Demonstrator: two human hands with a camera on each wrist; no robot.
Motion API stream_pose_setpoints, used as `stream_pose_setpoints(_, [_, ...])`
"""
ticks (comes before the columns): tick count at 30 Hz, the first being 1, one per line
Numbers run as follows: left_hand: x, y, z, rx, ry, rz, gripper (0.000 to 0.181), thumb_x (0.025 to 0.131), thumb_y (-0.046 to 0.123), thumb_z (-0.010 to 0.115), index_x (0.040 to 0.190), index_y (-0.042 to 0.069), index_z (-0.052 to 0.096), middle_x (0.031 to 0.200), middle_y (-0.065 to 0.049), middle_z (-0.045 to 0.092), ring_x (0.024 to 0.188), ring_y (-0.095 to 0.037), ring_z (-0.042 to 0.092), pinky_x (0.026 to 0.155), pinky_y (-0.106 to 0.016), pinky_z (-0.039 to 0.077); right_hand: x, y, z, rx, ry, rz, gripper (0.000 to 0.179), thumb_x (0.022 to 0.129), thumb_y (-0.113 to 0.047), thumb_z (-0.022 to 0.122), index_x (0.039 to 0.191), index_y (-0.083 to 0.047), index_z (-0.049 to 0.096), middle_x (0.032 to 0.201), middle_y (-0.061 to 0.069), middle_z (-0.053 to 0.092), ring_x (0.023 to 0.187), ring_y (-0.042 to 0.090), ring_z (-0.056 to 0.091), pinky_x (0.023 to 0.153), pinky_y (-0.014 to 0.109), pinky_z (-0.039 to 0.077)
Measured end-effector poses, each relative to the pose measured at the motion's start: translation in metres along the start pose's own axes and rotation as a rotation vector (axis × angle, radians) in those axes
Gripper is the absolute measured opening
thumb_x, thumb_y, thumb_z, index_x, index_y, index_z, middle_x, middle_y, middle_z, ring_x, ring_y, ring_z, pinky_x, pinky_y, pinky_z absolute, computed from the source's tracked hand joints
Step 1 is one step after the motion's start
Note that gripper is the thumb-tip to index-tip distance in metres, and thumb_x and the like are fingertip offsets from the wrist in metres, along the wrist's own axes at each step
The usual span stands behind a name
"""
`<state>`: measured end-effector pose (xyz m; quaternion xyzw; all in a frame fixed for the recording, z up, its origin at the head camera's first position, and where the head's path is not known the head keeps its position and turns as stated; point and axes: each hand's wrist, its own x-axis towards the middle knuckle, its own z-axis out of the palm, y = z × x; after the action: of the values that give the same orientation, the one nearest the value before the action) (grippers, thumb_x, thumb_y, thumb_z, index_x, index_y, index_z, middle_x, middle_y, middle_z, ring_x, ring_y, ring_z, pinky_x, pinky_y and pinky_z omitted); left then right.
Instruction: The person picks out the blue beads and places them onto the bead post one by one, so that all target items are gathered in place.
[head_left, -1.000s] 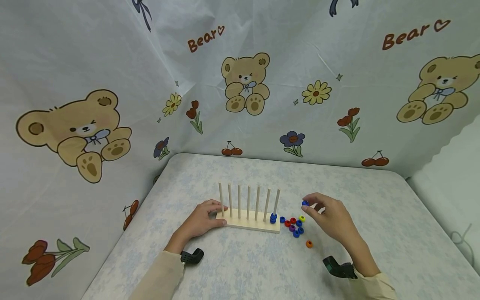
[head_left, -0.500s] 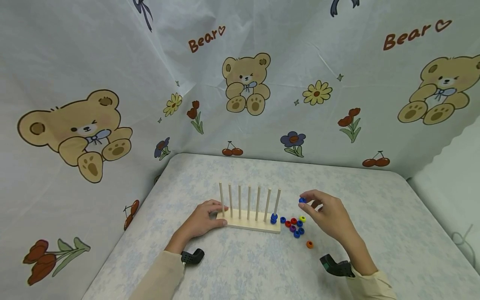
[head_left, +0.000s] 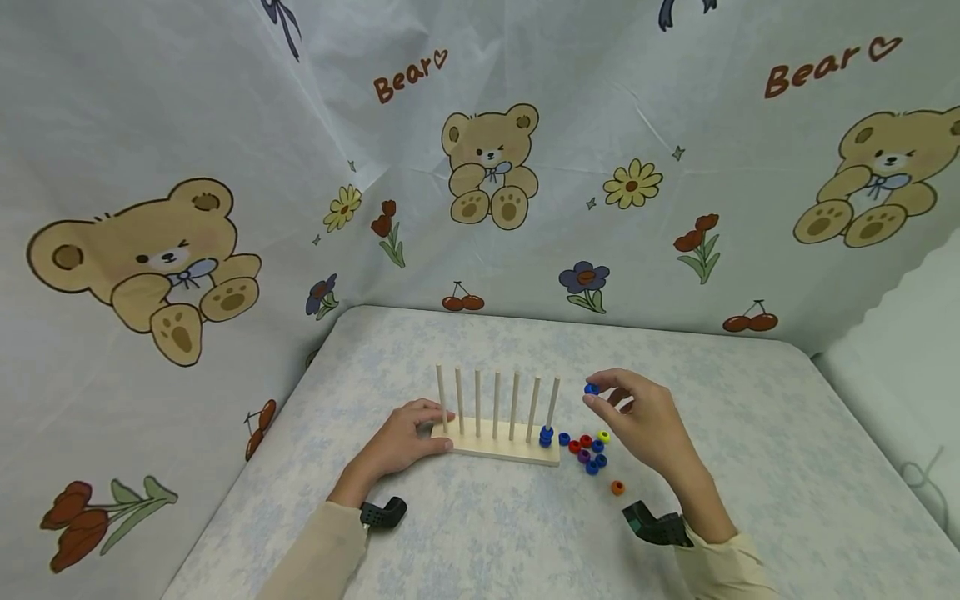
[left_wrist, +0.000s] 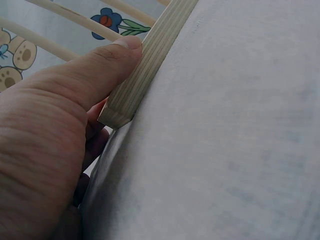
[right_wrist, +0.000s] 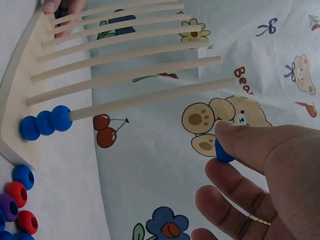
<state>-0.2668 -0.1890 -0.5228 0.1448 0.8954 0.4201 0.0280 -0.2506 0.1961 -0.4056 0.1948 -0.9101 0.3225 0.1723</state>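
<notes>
A pale wooden peg board [head_left: 502, 446] stands on the table with a row of several upright pegs. My left hand [head_left: 401, 437] grips its left end, the thumb [left_wrist: 112, 62] along the front edge and other fingers behind. On the rightmost peg sit three blue beads [right_wrist: 45, 122], stacked down at the base. Raised to the right of that peg, my right hand [head_left: 651, 417] pinches one blue bead [head_left: 592, 389] between thumb and index finger. In the right wrist view the pinched bead [right_wrist: 223, 151] is mostly covered by the thumb, apart from the peg's tip.
Loose beads in blue, red, purple and yellow [head_left: 603, 437] cluster on the table just right of the board. An orange bead [head_left: 618, 487] lies nearer me, away from the cluster. A bear-printed cloth [head_left: 525, 250] hangs behind the table [head_left: 480, 533].
My right hand has moved left and slightly up with the blue bead, closer to the rightmost peg. The left hand and the peg board have stayed in place.
</notes>
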Motion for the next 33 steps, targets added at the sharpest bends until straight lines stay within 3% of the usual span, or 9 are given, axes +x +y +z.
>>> stream_pose_setpoints(8, [0.0,-0.003,0.0,0.006,-0.009,-0.005,0.045,0.079,0.058,0.079,0.12,0.046,0.067,0.128,0.017,0.057,0.127,-0.018,0.053,0.106,-0.052,0.044,0.008,-0.008,0.005,0.018,0.008,-0.013,0.023,0.092,-0.021,0.075,0.113,-0.012,0.072,0.105,0.001,0.074,0.082,0.011,0.063,0.07,0.029,0.058])
stream_pose_setpoints(19, [0.002,-0.002,-0.001,0.021,0.002,-0.004,0.045,0.078,0.057,0.079,0.12,0.044,0.068,0.125,0.017,0.058,0.124,-0.017,0.054,0.105,-0.052,0.044,0.019,-0.007,0.008,0.054,0.02,-0.027,0.022,0.093,-0.02,0.074,0.113,-0.011,0.072,0.106,0.003,0.074,0.082,0.013,0.064,0.069,0.031,0.058])
stream_pose_setpoints(25, [0.003,-0.004,-0.002,0.032,0.013,-0.016,0.043,0.078,0.057,0.08,0.118,0.048,0.067,0.124,0.02,0.058,0.125,-0.015,0.053,0.106,-0.051,0.044,0.022,-0.008,0.004,0.043,0.031,-0.032,0.022,0.094,-0.019,0.073,0.114,-0.01,0.072,0.107,0.005,0.074,0.082,0.014,0.065,0.07,0.036,0.059])
stream_pose_setpoints(33, [0.004,-0.008,0.001,0.038,-0.002,0.0,0.046,0.078,0.06,0.078,0.12,0.048,0.066,0.127,0.017,0.058,0.127,-0.018,0.053,0.106,-0.053,0.044,0.018,-0.008,-0.002,0.04,0.084,-0.03,0.022,0.093,-0.019,0.074,0.114,-0.013,0.073,0.107,0.004,0.073,0.081,0.014,0.065,0.069,0.024,0.056])
